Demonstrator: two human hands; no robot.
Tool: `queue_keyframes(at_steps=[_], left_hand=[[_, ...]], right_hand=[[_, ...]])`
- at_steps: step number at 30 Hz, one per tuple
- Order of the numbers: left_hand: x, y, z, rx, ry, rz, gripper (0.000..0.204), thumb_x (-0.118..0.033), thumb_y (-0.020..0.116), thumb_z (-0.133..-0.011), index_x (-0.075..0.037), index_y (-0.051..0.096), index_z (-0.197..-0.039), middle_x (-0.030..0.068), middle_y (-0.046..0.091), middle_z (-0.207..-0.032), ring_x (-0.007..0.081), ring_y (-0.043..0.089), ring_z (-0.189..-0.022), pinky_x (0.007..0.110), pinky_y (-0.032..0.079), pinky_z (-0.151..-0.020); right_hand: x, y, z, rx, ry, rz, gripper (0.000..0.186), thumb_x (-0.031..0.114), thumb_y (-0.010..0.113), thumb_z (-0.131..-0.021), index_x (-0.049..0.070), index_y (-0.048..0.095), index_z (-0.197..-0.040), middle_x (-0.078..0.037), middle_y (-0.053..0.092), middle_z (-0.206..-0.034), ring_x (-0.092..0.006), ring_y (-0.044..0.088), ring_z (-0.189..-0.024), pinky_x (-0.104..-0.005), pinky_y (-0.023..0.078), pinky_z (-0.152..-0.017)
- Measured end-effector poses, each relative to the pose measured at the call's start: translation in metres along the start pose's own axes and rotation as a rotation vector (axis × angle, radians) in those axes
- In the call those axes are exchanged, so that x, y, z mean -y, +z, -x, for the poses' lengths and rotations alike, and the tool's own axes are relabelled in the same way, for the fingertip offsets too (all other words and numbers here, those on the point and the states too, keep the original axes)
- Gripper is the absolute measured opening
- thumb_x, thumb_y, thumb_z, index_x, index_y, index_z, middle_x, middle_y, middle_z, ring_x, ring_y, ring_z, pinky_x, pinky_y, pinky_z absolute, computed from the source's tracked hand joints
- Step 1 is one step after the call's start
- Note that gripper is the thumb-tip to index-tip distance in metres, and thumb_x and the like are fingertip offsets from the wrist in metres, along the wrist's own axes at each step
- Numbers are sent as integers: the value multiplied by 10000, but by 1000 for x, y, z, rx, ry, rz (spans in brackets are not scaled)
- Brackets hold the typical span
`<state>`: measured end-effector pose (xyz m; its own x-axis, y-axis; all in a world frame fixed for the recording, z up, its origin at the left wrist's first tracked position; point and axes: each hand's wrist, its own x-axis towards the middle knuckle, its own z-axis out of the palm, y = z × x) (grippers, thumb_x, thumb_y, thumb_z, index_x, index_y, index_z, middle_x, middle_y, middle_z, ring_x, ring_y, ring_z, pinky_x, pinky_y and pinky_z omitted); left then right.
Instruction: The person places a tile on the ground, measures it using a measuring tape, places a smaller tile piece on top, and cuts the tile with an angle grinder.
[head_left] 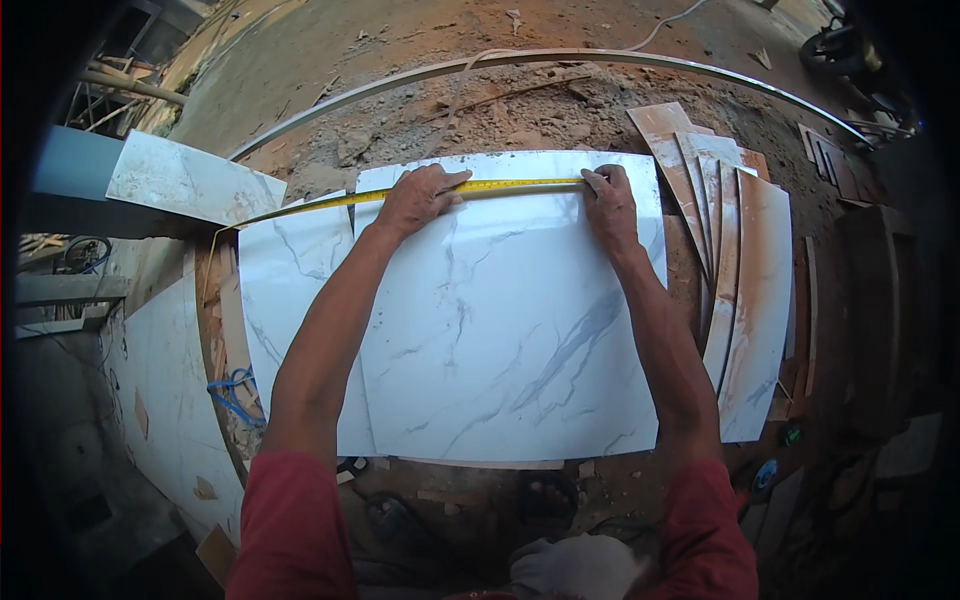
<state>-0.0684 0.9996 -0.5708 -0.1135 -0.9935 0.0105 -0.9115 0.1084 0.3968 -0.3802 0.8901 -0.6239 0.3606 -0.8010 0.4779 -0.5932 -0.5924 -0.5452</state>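
A large white tile (500, 340) with grey marble veins lies flat in front of me. Along its far edge runs a yellow tape measure (520, 184), its blade drawn out past the tile's left side. My right hand (612, 208) pinches the blade's right end near the tile's far right corner. Farther left, my left hand (418, 200) closes on the blade, with fingers pointing right. Left of my left hand the blade crosses a second marbled tile (290, 265), then bends down beyond its edge. The tape's case is not visible.
Several narrow tile strips (735, 270), some smeared brown, lie stacked at the right. Another cut tile (195, 180) rests at the far left. Rubble (510, 125) and a long metal bar (560, 57) lie beyond the tile. Blue cord (235, 395) is at the left.
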Motion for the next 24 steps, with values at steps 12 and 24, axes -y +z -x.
queue_keyframes(at_steps=[12, 24], left_hand=[[132, -103, 56, 151, -406, 275, 391, -316, 760, -773, -97, 732, -1096, 114, 726, -1012, 226, 666, -935, 340, 494, -866], [163, -58, 59, 133, -399, 389, 467, -262, 706, -809, -71, 639, -1229, 72, 660, -1188, 230, 638, -1020, 360, 495, -880]], right_hand=[[41, 33, -15, 77, 105, -126, 94, 49, 652, -855, 35, 642, -948, -146, 624, -865, -324, 621, -840, -407, 499, -743], [46, 42, -7, -38, 42, -133, 101, 15, 649, -845, 18, 625, -943, -148, 631, -892, -324, 615, -841, -402, 499, -763]])
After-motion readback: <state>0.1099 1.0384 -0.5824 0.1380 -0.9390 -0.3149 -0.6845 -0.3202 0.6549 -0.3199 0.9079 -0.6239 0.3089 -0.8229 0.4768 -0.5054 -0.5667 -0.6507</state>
